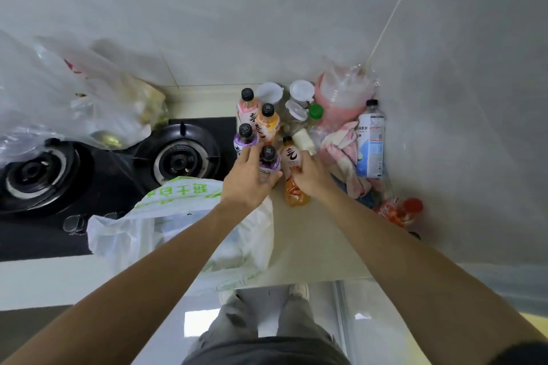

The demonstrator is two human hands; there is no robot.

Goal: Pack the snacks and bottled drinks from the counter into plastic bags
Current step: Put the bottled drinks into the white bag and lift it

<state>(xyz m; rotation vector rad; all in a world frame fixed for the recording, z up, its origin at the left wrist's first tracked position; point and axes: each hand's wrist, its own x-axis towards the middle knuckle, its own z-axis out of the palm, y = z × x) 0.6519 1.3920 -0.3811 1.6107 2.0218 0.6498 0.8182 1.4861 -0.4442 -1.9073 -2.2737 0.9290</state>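
Left hand point(250, 176) wrapped around purple-label bottle point(269, 162); right hand point(308, 176) clamped on orange-label bottle point(292, 170), tilted over the counter point(311, 234). Hands close together, not touching. Three more bottles point(258, 120) upright just behind, beside the stove point(118, 163). White plastic bag point(178, 225) lying slack near the left forearm.

Handling, as judged: full, moderately heavy, rigid, smooth and probably slippery. Grip mid-body, not by cap.

Labels: large black brush character, smaller text unreadable. Bag: green print, inverted, not legible.
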